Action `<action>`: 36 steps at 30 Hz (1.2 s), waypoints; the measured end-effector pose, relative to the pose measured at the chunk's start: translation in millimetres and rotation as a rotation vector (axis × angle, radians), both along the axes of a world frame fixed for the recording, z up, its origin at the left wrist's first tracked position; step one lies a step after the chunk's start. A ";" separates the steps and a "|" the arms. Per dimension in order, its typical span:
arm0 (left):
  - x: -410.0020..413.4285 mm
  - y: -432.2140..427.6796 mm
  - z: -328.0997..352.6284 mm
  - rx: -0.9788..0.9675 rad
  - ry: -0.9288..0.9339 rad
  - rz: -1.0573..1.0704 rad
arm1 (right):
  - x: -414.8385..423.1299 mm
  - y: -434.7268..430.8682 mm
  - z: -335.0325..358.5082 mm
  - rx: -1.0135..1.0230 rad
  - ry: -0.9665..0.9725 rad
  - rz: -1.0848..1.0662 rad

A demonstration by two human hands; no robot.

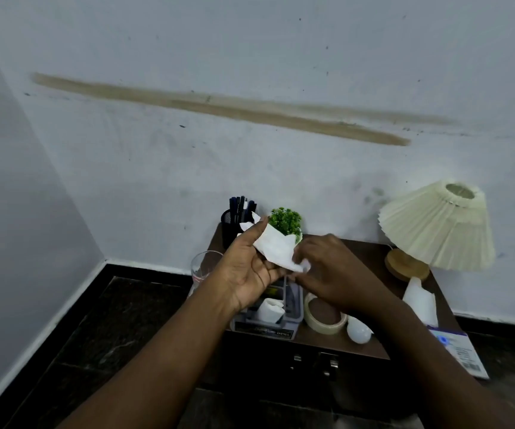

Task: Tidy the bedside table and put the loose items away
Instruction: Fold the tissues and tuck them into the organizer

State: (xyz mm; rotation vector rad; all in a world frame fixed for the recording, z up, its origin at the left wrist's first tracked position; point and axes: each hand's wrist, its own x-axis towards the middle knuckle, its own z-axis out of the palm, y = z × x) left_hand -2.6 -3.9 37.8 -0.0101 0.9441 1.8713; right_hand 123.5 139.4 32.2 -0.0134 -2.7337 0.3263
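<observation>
Above the grey organiser (293, 308), left hand (250, 270) and right hand (327, 270) pinched a white tissue (276, 247); one folded tissue (270, 309) lay inside it, while tape roll (324, 325), bulb (358, 332) and a loose tissue (420, 301) to its right seemingly awaited tidying.

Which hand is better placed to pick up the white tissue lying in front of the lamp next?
Right, probably. The right hand only pinches a corner of the held tissue and sits nearer the loose tissue by the lamp; the left hand holds the held one, farther away.
</observation>
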 end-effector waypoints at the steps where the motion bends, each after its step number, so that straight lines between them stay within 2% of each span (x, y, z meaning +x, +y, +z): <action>1: -1.5 0.0 1.3 0.014 -0.033 0.055 | 1.5 -2.7 2.0 -0.021 -0.052 0.034; 3: -4.2 -1.1 2.3 -0.016 -0.043 0.111 | 5.5 -7.5 5.5 -0.172 -0.035 0.041; 6: -7.2 -4.5 1.5 -0.018 -0.020 0.086 | 7.5 -10.4 8.2 -0.501 0.209 -0.112; 8: -7.0 -5.2 1.6 -0.001 0.006 0.049 | 2.9 -10.4 7.1 -0.663 0.300 -0.237; 10: -4.4 -5.1 2.5 -0.016 0.043 -0.009 | -4.6 -11.4 4.7 -0.873 0.279 -0.282; 12: -2.3 -4.8 2.7 -0.041 0.085 -0.064 | -10.5 -12.1 1.2 -1.109 0.170 -0.287; 14: -0.7 -5.0 2.9 -0.057 0.121 -0.111 | -13.0 -10.6 -2.4 -1.227 0.056 -0.260; 17: 0.1 -6.1 4.3 -0.105 0.211 -0.149 | -15.4 -9.4 -4.6 -1.296 0.089 -0.200; 20: -0.2 -5.7 1.5 -0.171 0.311 -0.085 | -16.8 -8.3 -5.2 -1.386 0.152 -0.199; 24: -2.8 -5.8 -0.8 -0.151 0.337 -0.023 | -14.9 -5.1 -5.8 -1.538 0.079 -0.201; 28: -3.1 -4.6 -1.2 -0.130 0.347 -0.044 | -15.9 -4.2 -8.4 -1.527 0.100 -0.252; 33: -3.2 -6.0 -2.8 -0.116 0.391 -0.078 | -14.7 -0.1 -8.0 -1.564 0.123 -0.181; 36: -4.3 -6.1 -4.1 -0.123 0.409 -0.092 | -16.6 2.9 -9.8 -1.531 0.172 -0.245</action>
